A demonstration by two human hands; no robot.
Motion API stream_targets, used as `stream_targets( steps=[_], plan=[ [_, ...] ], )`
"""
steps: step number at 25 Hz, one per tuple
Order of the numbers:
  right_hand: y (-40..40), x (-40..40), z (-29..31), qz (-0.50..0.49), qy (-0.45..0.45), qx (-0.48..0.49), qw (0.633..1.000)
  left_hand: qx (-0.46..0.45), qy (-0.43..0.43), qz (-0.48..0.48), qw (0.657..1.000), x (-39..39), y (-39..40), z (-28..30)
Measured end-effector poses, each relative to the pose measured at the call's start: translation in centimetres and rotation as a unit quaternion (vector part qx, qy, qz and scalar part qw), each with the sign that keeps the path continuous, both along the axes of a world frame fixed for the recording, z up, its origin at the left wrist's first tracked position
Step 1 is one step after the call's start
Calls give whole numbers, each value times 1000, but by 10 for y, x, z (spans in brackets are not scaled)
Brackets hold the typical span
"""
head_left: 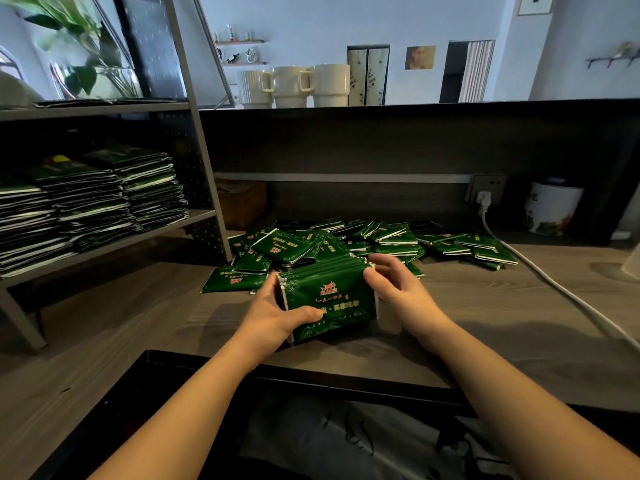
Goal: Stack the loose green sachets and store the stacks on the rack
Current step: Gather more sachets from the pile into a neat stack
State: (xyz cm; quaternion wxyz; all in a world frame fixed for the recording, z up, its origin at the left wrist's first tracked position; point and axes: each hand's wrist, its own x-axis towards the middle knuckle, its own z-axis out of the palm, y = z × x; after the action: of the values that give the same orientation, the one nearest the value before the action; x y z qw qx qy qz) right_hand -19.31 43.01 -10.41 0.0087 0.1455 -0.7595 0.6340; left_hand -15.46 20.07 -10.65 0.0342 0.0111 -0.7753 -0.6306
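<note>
A stack of green sachets (334, 296) stands on edge on the wooden counter, held between both hands. My left hand (277, 315) grips its left end, thumb curled across the front face. My right hand (398, 289) grips the right end with fingers curled over the top. Behind the stack lies a heap of loose green sachets (381, 240) spread across the counter. The grey metal rack (194, 216) stands at the left, and its middle shelf carries several tall stacks of green sachets (90, 202).
A white power cable (554, 282) runs from a wall socket (486, 194) across the counter's right side. A white canister (550, 209) stands at the back right and a wooden box (242, 202) behind the heap. Mugs (294, 86) line the upper ledge.
</note>
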Motion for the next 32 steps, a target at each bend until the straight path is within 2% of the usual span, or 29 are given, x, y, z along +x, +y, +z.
stream_targets(
  steps=[3,5,7,9,12,15,22,28,30,32],
  plan=[
    [9,-25,11,-144,83,56,985,19,38,-9,999,-15,-3,-4],
    [22,-46,18,-192,129,178,956,38,49,-6,998,-23,-2,-1],
    [33,-67,19,-185,148,314,919,58,65,15,996,-34,1,0],
    [40,-85,17,-153,126,358,912,67,68,16,995,-39,0,-2],
    [47,-107,10,-111,93,319,937,60,59,15,996,-42,-3,-9],
    [48,-120,7,-95,85,333,934,56,55,12,997,-43,-4,-12],
    [39,-123,6,-142,166,363,906,67,50,30,996,-48,-7,-19],
    [51,-88,12,-174,204,303,915,79,39,42,995,-40,-4,-10],
    [53,-71,11,-206,215,216,930,90,43,47,994,-30,0,-1],
    [53,-49,15,-219,186,45,957,103,42,65,992,-25,3,1]
  ],
)
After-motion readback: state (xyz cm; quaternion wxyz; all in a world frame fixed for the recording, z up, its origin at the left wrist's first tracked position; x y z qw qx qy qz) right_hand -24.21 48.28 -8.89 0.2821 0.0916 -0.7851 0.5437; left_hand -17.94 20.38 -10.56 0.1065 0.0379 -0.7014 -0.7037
